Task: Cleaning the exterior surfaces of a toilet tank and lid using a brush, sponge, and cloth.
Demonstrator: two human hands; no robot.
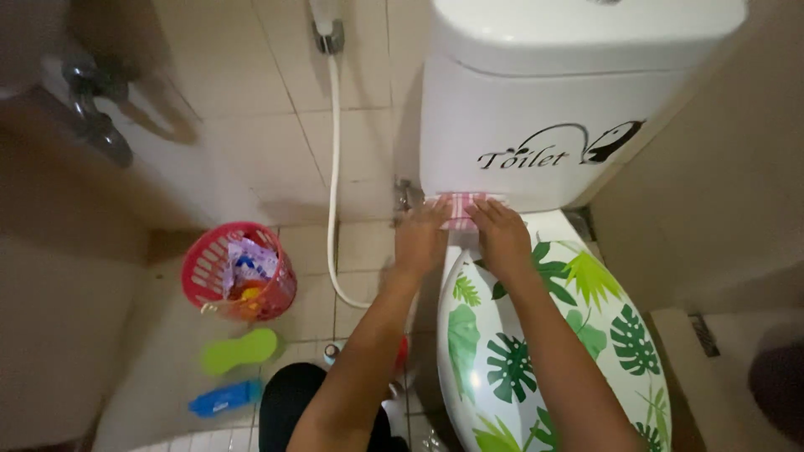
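Pressing flat against the base of the toilet tank [536,125], a pink checked cloth [459,209] lies under both sets of fingers; the left hand [421,237] and right hand [501,234] spread their fingers apart on it, not clamped. It looks soft, light and limp, best gathered at an edge. The leaf-patterned lid [544,351] sits just below the fingers. The cloth's lower part is hidden by the hands, and a red basket [239,272] stands well left.
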